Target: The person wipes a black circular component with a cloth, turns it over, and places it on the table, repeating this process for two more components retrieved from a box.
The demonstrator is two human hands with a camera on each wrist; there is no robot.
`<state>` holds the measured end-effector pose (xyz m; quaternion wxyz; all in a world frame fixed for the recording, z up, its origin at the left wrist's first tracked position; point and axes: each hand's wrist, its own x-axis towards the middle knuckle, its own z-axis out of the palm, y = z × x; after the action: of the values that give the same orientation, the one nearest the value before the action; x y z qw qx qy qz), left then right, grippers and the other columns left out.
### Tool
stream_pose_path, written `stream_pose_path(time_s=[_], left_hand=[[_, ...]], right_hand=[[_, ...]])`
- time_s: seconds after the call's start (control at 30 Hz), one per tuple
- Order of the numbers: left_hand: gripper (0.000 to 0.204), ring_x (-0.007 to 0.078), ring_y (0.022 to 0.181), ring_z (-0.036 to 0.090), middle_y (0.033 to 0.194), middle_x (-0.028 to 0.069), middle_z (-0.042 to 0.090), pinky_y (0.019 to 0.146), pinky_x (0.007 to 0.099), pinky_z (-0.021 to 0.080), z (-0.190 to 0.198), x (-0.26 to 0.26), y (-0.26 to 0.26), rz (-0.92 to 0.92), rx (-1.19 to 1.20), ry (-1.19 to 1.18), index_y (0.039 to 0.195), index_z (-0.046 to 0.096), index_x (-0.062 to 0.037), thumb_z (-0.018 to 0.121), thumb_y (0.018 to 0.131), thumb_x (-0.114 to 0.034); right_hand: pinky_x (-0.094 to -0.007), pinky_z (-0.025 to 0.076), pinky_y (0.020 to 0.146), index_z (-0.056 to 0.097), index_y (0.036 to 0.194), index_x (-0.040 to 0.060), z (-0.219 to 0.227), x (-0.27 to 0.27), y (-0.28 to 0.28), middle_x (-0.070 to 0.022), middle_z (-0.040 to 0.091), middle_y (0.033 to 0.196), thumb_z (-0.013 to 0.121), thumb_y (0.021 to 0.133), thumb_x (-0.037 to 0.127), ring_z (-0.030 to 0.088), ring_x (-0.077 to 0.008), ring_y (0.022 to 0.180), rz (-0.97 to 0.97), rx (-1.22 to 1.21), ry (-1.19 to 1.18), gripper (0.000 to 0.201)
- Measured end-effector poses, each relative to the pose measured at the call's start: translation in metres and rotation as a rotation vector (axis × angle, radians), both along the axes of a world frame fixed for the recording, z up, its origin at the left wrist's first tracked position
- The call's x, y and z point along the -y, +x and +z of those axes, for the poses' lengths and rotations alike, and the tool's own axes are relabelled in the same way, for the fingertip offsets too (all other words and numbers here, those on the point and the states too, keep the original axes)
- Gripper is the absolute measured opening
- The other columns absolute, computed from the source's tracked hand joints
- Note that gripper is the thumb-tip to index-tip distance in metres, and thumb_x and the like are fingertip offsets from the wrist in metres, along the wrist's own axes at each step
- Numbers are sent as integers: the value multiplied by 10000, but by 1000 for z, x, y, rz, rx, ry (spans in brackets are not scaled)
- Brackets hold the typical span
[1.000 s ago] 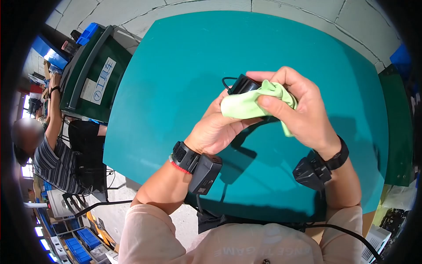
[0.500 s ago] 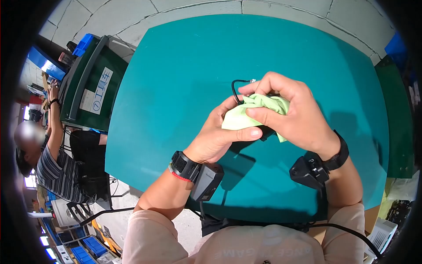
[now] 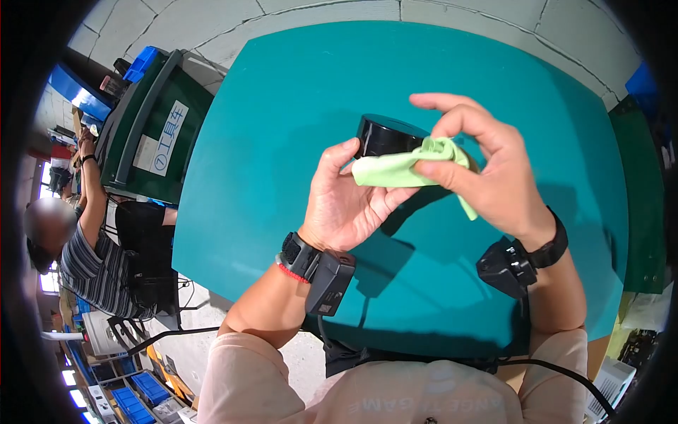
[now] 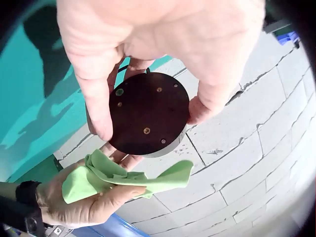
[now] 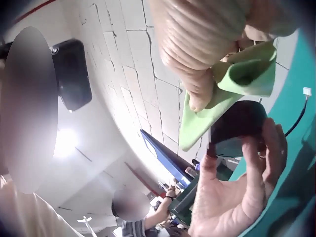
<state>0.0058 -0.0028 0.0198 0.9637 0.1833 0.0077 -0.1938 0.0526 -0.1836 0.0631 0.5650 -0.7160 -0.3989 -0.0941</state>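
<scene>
Above the table, my left hand (image 3: 342, 215) holds a glossy black round device (image 3: 385, 138) by its edges, thumb on one side and fingers on the other. In the left wrist view its flat dark face shows several small screws and holes. A short black cable with a white plug (image 5: 307, 92) hangs beside it in the right wrist view. My right hand (image 3: 491, 159) pinches a light green cloth (image 3: 388, 171) between thumb and fingers, its index finger raised. The cloth overlaps the device's near side in the head view.
The teal table (image 3: 282, 141) spreads beneath both hands, against a white block wall (image 3: 339, 10). To the left stands a dark green cart (image 3: 152, 141) with a labelled front. A seated person (image 3: 92, 261) in a striped shirt is beyond it.
The device has turned in my left hand, baring its glossy side, and the cable has gone from the head view. My left thumb has moved off the cloth; my right fingers have lifted away and spread.
</scene>
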Motion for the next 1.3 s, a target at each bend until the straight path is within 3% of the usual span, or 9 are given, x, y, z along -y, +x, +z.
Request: stream_pose_path(time_s=[0.07,0.3,0.53,0.6,0.87,0.97,1.03,1.23,1.3], left_hand=[[652,345,1104,504,1219,234,440,902,383,496,-1,3,0,1,-5,-1,1260,352,44,485,841,-437],[801,470,1051,497,1195,332,406,858,415,515,-6,5,1,-180,-36,-129,1318,243,56,454,826,-540],[743,407,1106,490,1151,314,484,926,408,464,-2,3,-1,-123,-130,-116,1291,300,67,458,850,-509],[723,417,1100,492,1169,302,477,943,430,445,-3,3,2,-146,-39,-141,1278,329,61,446,854,-513],[670,499,1118,426,1243,258,429,907,529,442,2,4,-5,-64,-66,-9,1283,379,-7,581,777,-398],[626,498,1130,414,1271,254,409,904,526,447,1,1,-3,-100,-16,-67,1272,398,-8,580,780,-348],[606,453,1128,444,1271,250,420,899,524,450,0,2,-2,-133,68,-82,1266,394,18,577,779,-293],[715,414,1187,404,1306,253,372,923,466,448,-15,-2,-4,-79,42,108,1294,358,13,654,698,-247],[369,285,1098,527,1137,184,571,994,429,367,-18,-8,-5,-125,87,-8,1110,558,37,542,825,-196]], right_hand=[[-297,435,830,527,827,14,-1,-2,-4,-158,603,1022,654,757,39,572,-190,961,68,-310,23,148],[-215,465,637,542,863,-1,1,6,8,-43,623,827,638,813,61,572,-66,781,25,-651,317,125],[-219,467,661,553,894,-2,0,-4,-2,-68,627,904,641,814,74,568,-78,804,59,-477,341,141],[-216,468,664,562,888,6,-5,-5,-2,-82,621,925,656,791,59,563,-74,818,35,-186,145,145],[-209,462,607,569,876,10,6,9,10,-44,620,733,662,766,38,562,-70,684,-87,-421,315,146],[-258,464,614,572,865,42,12,39,27,-50,612,750,647,758,49,585,-107,697,-435,-90,-72,131],[-334,464,657,576,876,71,16,59,32,-79,590,780,635,736,65,598,-213,750,-947,483,-849,153],[-381,454,713,591,949,96,-7,122,64,-116,586,853,627,744,125,570,-306,817,-1220,607,-1155,211],[-378,454,715,598,964,81,1,111,59,-122,599,883,630,753,155,576,-305,837,-1111,574,-1003,226]])
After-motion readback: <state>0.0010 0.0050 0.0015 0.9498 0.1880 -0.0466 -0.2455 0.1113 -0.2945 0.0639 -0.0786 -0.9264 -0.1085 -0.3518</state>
